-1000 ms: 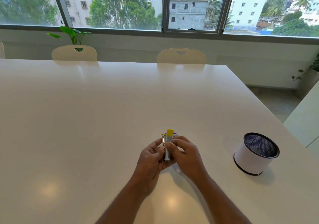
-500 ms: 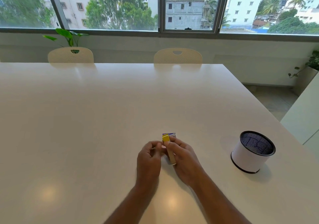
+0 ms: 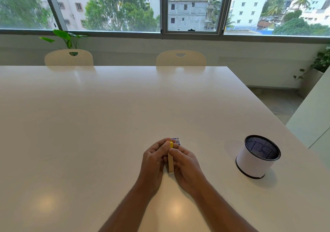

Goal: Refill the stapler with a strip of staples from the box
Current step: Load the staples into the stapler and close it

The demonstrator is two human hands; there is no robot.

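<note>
A small stapler (image 3: 170,160), cream with a yellow tip, sits between both hands just above the white table (image 3: 89,124). It looks closed, its long side pointing away from me. My left hand (image 3: 155,162) curls around its left side, with the thumb near the yellow tip. My right hand (image 3: 185,165) wraps its right side. The little blue and white staple box (image 3: 176,141) lies on the table right behind my fingers, mostly hidden. No loose staple strip is visible.
A white pen holder (image 3: 257,157) with a black mesh inside stands on the table to the right of my hands. Two cream chairs (image 3: 180,58) are at the table's far edge. The table's right edge runs diagonally beside the cup.
The stapler's metal track, visible a second ago, is no longer exposed; the stapler now looks shut. Both hands have closed in around it, slightly lower toward the table.
</note>
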